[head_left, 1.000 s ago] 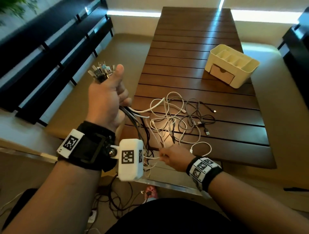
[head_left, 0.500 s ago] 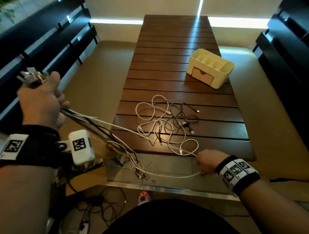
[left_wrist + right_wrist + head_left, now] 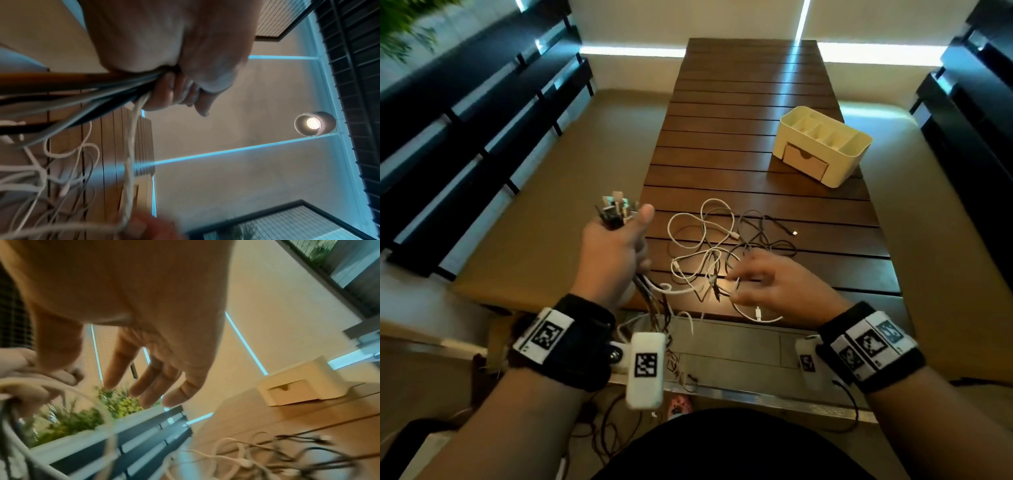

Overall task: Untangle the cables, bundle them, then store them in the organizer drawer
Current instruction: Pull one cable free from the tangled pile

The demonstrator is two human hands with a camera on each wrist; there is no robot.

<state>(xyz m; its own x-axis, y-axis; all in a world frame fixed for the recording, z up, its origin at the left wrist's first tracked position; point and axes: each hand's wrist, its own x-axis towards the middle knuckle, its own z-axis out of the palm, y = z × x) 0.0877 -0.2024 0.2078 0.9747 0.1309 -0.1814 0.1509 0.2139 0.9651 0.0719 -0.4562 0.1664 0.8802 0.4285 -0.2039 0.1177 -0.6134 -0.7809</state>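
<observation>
Our left hand clenches a bundle of cable ends at the table's near left; our right hand, fingers spread and empty, hovers over the loose cables. They look light and floppy, best taken near plugs. No legible writing.

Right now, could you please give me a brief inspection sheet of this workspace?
Surface: dark slatted wooden table, the cables at its near end.
Job's things: cream organizer at far right, drawer closed.
Clutter: nothing seen on the table.
Grippers: left hand grips a bundle of cables, plugs sticking up; right hand hovers over the tangle, fingers relaxed, holding nothing.
Cables: loose white and black cables still tangled; more wires hang below the table edge.
Surroundings: dark slatted benches on both sides; green plants at left.
</observation>
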